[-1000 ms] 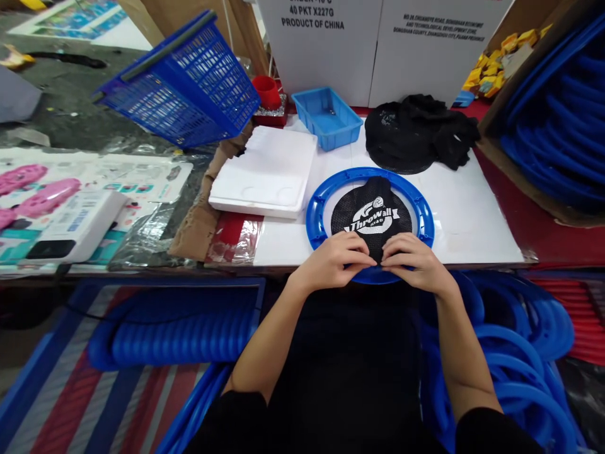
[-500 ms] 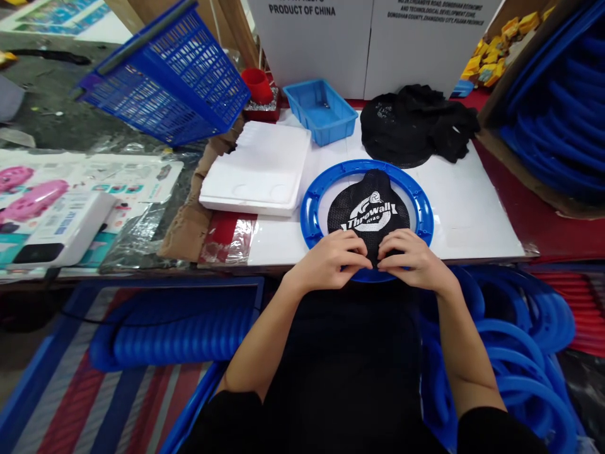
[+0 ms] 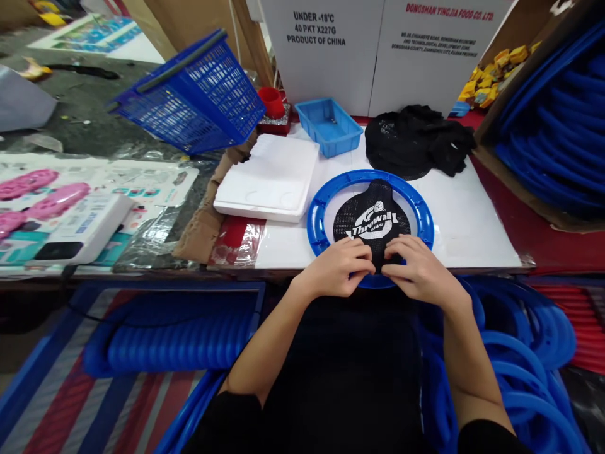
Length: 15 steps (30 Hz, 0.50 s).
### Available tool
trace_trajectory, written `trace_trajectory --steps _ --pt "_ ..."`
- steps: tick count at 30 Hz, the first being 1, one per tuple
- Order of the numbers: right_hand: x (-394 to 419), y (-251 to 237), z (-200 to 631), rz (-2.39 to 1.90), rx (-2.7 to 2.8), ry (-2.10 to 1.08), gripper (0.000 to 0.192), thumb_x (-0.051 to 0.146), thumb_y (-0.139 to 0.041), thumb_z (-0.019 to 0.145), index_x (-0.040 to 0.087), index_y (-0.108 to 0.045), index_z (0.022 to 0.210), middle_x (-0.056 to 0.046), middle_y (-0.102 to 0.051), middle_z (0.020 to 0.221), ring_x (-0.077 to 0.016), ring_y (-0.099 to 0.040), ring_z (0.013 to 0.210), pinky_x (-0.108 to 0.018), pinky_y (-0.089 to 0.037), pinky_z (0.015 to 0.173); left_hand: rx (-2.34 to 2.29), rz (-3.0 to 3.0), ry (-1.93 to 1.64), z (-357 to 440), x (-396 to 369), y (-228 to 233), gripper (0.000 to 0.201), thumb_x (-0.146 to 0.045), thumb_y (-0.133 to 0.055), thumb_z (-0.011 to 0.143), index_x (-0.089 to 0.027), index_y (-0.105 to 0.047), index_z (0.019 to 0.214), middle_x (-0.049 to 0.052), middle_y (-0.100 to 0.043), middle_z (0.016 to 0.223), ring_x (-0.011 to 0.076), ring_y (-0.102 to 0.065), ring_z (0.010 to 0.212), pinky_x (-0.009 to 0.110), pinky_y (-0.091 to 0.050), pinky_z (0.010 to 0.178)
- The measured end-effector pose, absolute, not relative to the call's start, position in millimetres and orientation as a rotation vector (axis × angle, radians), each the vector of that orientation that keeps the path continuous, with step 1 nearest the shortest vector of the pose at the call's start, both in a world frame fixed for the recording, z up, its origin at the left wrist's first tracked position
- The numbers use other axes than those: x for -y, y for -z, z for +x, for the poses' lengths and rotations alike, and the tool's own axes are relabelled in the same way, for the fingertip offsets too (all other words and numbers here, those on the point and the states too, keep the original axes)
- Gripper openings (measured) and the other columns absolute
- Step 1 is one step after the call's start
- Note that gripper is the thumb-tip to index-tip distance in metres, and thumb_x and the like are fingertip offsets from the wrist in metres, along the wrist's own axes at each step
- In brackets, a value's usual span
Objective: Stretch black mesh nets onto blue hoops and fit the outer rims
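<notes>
A blue plastic ring [image 3: 322, 215] lies flat on the white board at the table's front edge. Inside it rests a black mesh fabric piece [image 3: 348, 214] with a white "Throwall" print, smaller than the ring's opening. My left hand [image 3: 344, 266] pinches the near edge of the mesh from the left. From the right, my right hand [image 3: 420, 268] pinches the same edge, the two sets of fingertips almost meeting over the ring's near side. The fingers hide the edge they hold.
Behind the ring stand a light-blue tray [image 3: 338, 146] and a pile of black mesh pieces [image 3: 418, 142]. White foam [image 3: 269, 176] and a blue basket [image 3: 198, 94] are to the left. Blue rings fill a box [image 3: 558, 126] at right; more rings [image 3: 520, 353] lie below the table.
The view has tilted, so the table things appear slightly lower and further right. Both hands keep their pinch on the mesh's near edge; the ring stays put.
</notes>
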State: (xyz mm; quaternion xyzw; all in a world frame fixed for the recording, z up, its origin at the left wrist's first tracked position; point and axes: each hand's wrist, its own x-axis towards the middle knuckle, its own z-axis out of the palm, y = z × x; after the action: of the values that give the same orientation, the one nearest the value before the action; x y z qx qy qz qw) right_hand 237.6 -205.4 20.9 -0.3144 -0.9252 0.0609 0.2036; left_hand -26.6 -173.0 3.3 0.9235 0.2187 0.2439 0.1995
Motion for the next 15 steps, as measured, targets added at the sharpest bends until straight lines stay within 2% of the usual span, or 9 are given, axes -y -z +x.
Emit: trace_trajectory --steps 4,8,11,13,15 --pt "221 -29 227 -0.892 2.707 0.209 0.028 0.004 -0.056 0.097 0.02 -0.078 0.106 -0.015 -0.068 0.117 -0.0341 -0.059 0.128 -0.062 -0.05 0.12 -0.601 2.631 -0.678 -25 173 -4 0.019 -0.012 -0.06 0.099 -0.02 -0.076 0.095 0.007 -0.069 0.097 0.0231 -0.06 0.097 0.039 -0.048 0.087" --pt "234 -31 226 -0.93 2.698 0.27 0.029 0.001 -0.054 0.096 0.012 -0.076 0.112 -0.02 -0.069 0.121 -0.0358 -0.058 0.132 -0.061 -0.048 0.123 -0.554 2.662 -0.72 -26 173 -4 0.015 -0.011 -0.061 0.091 -0.019 -0.074 0.088 0.008 -0.068 0.098 0.0257 -0.06 0.099 0.042 -0.049 0.089" --pt "252 -35 206 -0.912 2.487 -0.002 0.034 0.002 -0.058 0.095 0.016 -0.075 0.121 -0.017 -0.072 0.12 -0.0326 -0.064 0.125 -0.059 -0.053 0.115 -0.468 2.5 -0.832 -28 163 -3 0.016 -0.012 -0.062 0.089 -0.02 -0.075 0.092 0.008 -0.068 0.097 0.0246 -0.061 0.098 0.041 -0.051 0.092" --pt "271 -40 170 -0.699 2.327 -0.335 0.029 0.009 -0.063 0.096 0.018 -0.075 0.121 -0.011 -0.076 0.109 -0.0243 -0.07 0.107 -0.046 -0.06 0.102 -0.393 2.419 -0.865 -28 151 -3 0.016 -0.011 -0.061 0.088 -0.02 -0.074 0.088 0.008 -0.069 0.092 0.0234 -0.063 0.094 0.04 -0.052 0.091" --pt "291 -49 122 -0.242 2.371 -0.695 0.021 0.025 -0.067 0.1 0.019 -0.077 0.117 -0.007 -0.079 0.102 -0.0169 -0.074 0.096 -0.031 -0.062 0.092 -0.348 2.389 -0.866 -27 139 -8 0.017 -0.01 -0.059 0.089 -0.021 -0.072 0.085 0.007 -0.07 0.089 0.0221 -0.064 0.09 0.039 -0.053 0.089"
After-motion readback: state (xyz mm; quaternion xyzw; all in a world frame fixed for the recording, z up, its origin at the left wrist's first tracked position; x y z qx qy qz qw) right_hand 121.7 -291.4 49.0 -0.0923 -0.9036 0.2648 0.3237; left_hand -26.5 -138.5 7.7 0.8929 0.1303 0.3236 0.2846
